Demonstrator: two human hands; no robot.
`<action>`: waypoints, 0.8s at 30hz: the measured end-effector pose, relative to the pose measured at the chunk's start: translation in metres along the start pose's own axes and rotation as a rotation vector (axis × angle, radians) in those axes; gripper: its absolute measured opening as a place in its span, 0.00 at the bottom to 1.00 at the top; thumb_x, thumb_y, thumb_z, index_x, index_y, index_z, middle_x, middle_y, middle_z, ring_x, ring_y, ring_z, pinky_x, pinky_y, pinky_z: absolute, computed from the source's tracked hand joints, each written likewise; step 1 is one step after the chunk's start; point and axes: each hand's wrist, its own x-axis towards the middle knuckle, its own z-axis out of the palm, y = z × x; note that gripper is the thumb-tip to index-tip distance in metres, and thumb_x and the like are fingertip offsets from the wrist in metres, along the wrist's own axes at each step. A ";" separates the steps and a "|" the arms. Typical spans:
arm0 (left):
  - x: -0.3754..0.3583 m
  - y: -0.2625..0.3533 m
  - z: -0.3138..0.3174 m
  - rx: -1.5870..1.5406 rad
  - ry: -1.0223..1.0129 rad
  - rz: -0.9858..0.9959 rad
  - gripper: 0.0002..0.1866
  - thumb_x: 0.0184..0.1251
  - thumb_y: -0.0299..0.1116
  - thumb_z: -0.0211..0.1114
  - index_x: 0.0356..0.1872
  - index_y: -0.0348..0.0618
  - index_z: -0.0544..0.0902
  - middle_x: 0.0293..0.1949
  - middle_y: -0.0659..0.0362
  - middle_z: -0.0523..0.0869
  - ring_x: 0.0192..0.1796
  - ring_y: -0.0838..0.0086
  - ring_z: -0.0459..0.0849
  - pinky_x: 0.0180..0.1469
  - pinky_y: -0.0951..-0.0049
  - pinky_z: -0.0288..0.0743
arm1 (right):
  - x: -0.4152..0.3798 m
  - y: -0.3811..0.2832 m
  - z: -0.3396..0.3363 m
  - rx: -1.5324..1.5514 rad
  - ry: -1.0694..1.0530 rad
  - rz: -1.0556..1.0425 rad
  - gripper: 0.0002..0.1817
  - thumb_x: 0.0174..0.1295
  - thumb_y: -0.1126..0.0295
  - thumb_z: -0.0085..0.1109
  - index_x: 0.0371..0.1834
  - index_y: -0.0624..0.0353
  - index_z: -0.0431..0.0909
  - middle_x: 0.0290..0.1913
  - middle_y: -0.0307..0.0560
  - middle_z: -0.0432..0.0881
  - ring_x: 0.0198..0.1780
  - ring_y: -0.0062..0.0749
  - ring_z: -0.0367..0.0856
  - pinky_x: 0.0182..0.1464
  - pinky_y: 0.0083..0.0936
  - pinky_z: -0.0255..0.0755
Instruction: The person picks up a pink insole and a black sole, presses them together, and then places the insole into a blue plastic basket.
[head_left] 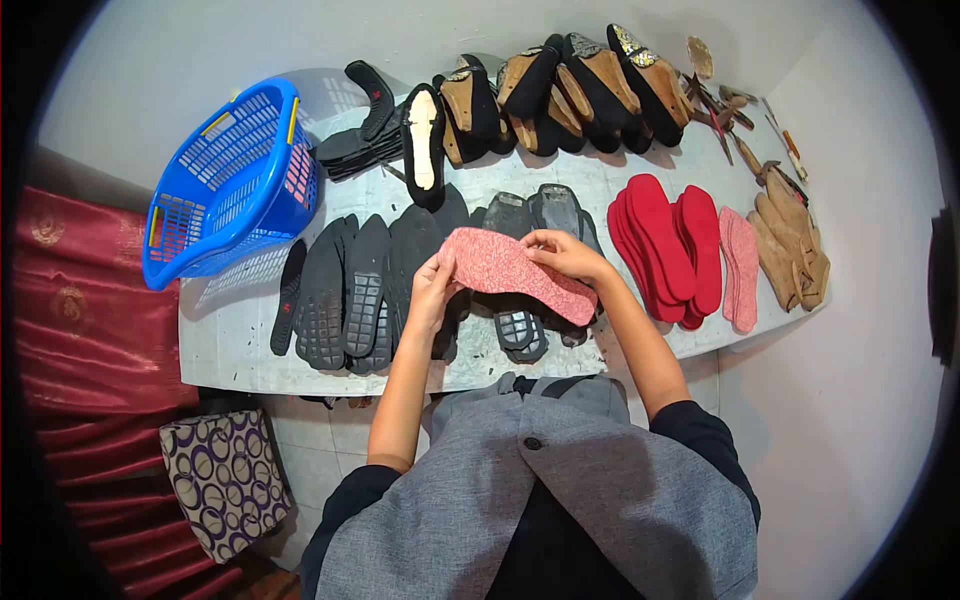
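Observation:
A pink speckled insole [515, 275] is held up over the middle of the table, tilted down to the right. My left hand [436, 288] pinches its wide left end. My right hand [567, 256] has its fingers closed on the upper edge, right of the middle. Beneath and behind the insole lie black soles [520, 330], partly hidden by it. To the right are stacked red insoles [660, 240] and a smaller pile of pink insoles [739, 268].
A blue basket [225, 185] stands at the back left. Shoes on wooden lasts [545, 95] line the back of the table [225, 345]. Tan gloves [790, 245] and hand tools [725, 120] lie at the right. Black soles [322, 290] cover the front left.

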 end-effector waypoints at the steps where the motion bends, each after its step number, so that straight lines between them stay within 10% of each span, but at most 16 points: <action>1: -0.001 0.003 0.006 -0.059 -0.021 0.058 0.17 0.66 0.39 0.57 0.50 0.41 0.73 0.42 0.62 0.82 0.41 0.80 0.80 0.44 0.77 0.75 | -0.001 -0.004 0.003 0.079 0.038 -0.011 0.12 0.63 0.71 0.51 0.46 0.65 0.72 0.38 0.35 0.76 0.40 0.15 0.72 0.44 0.16 0.67; 16: -0.042 0.077 -0.046 0.042 0.133 0.472 0.43 0.62 0.19 0.55 0.69 0.42 0.35 0.60 0.47 0.66 0.53 0.71 0.76 0.52 0.75 0.73 | 0.077 -0.082 0.146 0.484 0.156 -0.017 0.11 0.60 0.67 0.57 0.44 0.55 0.73 0.39 0.32 0.76 0.39 0.13 0.75 0.35 0.17 0.75; 24: -0.079 0.145 -0.144 0.077 0.093 0.437 0.48 0.55 0.15 0.61 0.70 0.44 0.37 0.56 0.48 0.71 0.44 0.75 0.80 0.45 0.78 0.76 | 0.138 -0.104 0.247 0.566 0.149 -0.073 0.09 0.60 0.67 0.57 0.43 0.54 0.72 0.39 0.33 0.77 0.40 0.14 0.75 0.36 0.19 0.76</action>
